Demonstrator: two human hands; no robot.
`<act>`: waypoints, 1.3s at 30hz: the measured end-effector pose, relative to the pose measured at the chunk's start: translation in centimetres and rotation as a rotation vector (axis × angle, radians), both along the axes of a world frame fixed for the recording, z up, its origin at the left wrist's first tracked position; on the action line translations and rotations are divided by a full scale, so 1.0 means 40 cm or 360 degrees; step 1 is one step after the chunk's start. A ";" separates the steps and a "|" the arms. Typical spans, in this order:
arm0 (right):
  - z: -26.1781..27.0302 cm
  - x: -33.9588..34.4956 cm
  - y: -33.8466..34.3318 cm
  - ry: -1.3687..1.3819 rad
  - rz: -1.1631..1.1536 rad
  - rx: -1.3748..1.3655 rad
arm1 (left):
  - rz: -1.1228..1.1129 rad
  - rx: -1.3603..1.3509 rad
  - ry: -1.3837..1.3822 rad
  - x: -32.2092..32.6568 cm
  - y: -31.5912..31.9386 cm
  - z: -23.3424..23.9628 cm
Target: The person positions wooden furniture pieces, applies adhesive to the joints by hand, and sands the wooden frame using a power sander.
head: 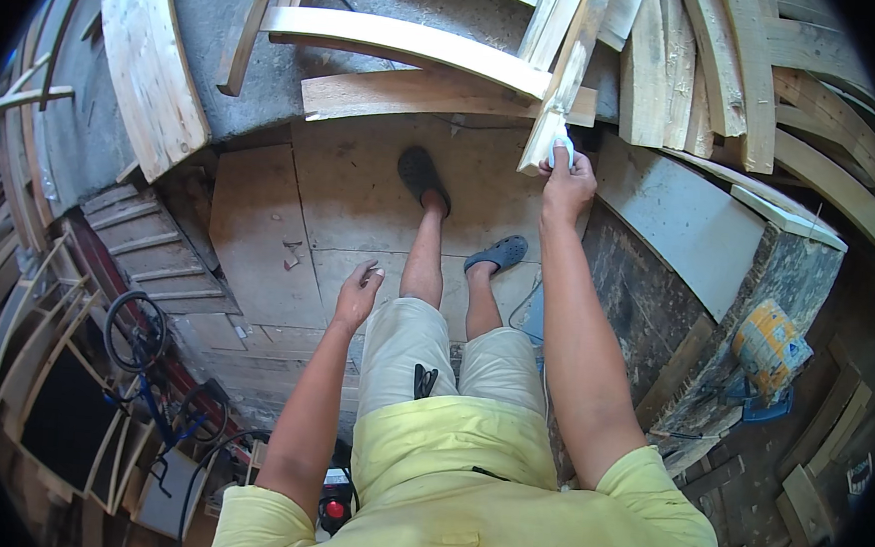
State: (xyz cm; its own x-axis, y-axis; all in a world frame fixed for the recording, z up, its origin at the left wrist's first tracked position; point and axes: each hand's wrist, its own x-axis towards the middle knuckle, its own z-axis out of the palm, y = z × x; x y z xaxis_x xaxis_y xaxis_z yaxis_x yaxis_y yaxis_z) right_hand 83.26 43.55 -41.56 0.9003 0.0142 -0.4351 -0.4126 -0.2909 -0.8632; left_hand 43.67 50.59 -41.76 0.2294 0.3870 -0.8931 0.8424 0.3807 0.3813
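Observation:
My right hand [569, 180] is closed on a small light-blue and white tool [561, 147], whose kind I cannot tell. The tool is against the near end of a wooden beam [539, 141] that points towards me. My left hand [360, 291] hangs beside my left leg, holding nothing, its fingers slightly apart. Left of the tool, a pale curved-looking plank [406, 42] meets the side of the beam. Below that plank lies another board [418, 93], which passes under the beam.
Wooden beams [728, 66] are piled at the upper right. A wide board [153, 68] rests at the upper left. A bicycle [149, 384] stands at the lower left. An orange and blue container [771, 346] is by the right-hand bench, and a ribbed wooden panel [157, 245] lies left.

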 end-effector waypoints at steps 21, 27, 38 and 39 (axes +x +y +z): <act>-0.001 0.015 -0.003 -0.0077 0.0283 -0.0231 | 0.0119 -0.0054 -0.0003 -0.014 -0.048 -0.027; -0.002 0.017 0.001 -0.0081 0.0277 -0.0247 | 0.0157 -0.0072 -0.0015 -0.019 -0.055 -0.033; 0.005 -0.001 -0.047 0.0103 0.0042 0.0079 | 0.0083 -0.0018 -0.0029 -0.013 -0.033 -0.014; 0.022 -0.010 -0.063 0.0175 0.0031 0.0103 | 0.0082 -0.0004 -0.0039 -0.008 -0.029 -0.007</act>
